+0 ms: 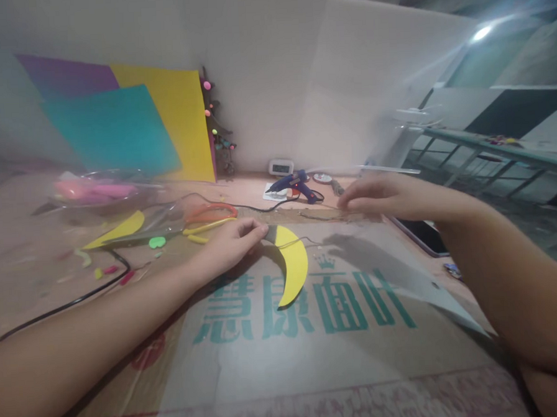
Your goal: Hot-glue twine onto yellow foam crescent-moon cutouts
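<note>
My left hand [240, 240] pinches the upper tip of a yellow crescent-shaped cutout [296, 263]; that tip looks dark grey. A thin strand [292, 242] crosses the crescent and trails off to its right. Raised to the right of it is my right hand [383, 197], its blurred fingertips drawn together; whether they hold the strand or anything else cannot be made out. Beyond the hands lies a blue glue gun [298, 184] with a red light. Orange-handled scissors [211, 213] are just behind my left hand, with a yellow-handled tool [205, 229] in front of them.
Under the hands lies a sheet [249, 365] with green lettering. A phone [422, 235] is at the right. At left are a bag of pink pieces [97, 190], a yellow paper scrap [121, 229] and a black cord [78, 300]. A small digital clock [281, 167] stands against the white board.
</note>
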`<state>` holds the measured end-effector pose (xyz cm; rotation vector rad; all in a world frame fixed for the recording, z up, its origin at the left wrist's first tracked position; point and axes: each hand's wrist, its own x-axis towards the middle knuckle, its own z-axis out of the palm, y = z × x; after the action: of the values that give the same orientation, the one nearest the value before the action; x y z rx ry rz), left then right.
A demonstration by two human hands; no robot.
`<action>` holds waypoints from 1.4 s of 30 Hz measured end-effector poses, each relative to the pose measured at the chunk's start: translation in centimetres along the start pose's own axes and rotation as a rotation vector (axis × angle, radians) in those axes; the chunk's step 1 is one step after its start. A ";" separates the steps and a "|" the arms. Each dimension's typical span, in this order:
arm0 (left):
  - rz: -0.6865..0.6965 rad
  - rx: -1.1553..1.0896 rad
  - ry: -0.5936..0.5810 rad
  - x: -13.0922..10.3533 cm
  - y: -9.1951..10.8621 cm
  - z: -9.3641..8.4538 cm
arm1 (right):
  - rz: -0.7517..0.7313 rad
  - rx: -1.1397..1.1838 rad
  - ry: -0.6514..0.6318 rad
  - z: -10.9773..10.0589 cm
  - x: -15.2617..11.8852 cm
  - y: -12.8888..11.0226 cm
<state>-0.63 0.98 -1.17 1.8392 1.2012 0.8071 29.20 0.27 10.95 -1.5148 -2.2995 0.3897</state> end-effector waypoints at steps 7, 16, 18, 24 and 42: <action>0.055 0.019 0.016 0.1 -0.1 0.1 | 0.035 0.564 -0.379 6.7 0.1 -2.5; 0.006 -0.024 -0.078 -0.4 0.5 0.1 | -0.004 0.285 -0.243 7.6 0.7 -2.2; 0.051 0.022 -0.090 -0.5 0.7 0.1 | -0.015 0.279 -0.197 7.8 0.7 -2.3; 0.158 0.128 -0.103 -0.5 1.0 0.1 | -0.073 0.225 -0.215 8.3 0.3 -2.9; 0.209 0.215 -0.167 -0.7 1.2 0.1 | -0.145 0.207 0.103 11.4 0.4 -2.8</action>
<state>-0.25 0.00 -0.22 2.1898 1.0338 0.6398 21.77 -0.79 1.97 -1.2324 -2.1969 0.4820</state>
